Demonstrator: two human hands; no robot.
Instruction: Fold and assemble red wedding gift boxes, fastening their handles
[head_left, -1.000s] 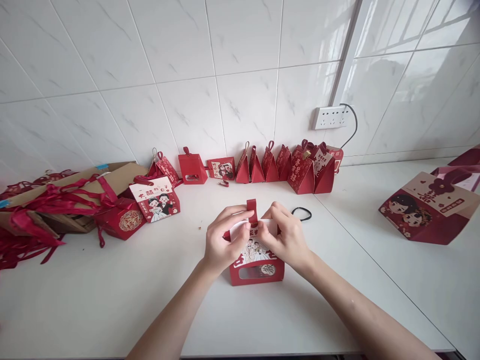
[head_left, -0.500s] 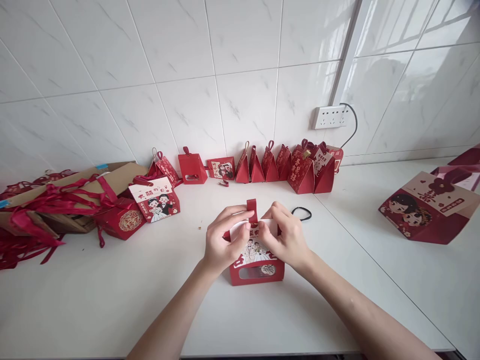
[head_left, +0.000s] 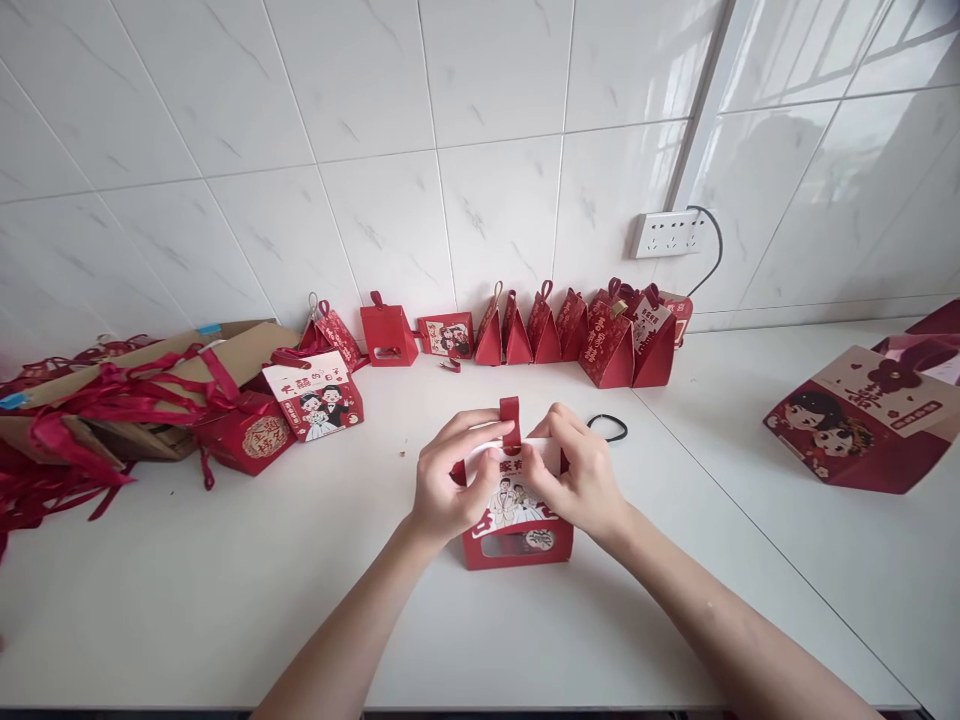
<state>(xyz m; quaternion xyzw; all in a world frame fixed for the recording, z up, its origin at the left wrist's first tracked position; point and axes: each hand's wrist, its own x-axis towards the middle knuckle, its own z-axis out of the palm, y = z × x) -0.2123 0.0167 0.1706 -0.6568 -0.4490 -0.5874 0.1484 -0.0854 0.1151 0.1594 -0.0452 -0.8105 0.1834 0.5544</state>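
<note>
The back edge of the white table [head_left: 225, 600] is lined by a wall [head_left: 375, 90] clad in glossy white tiles veined with grey. Above that edge, toward the right, a white socket strip [head_left: 670, 235] is mounted, met from above by trunking [head_left: 703, 110]; a dark cable [head_left: 721, 250] is looped beside it. Barred window light [head_left: 892, 45] is reflected farther right. The surface is crossed by a thin seam [head_left: 735, 495].
</note>
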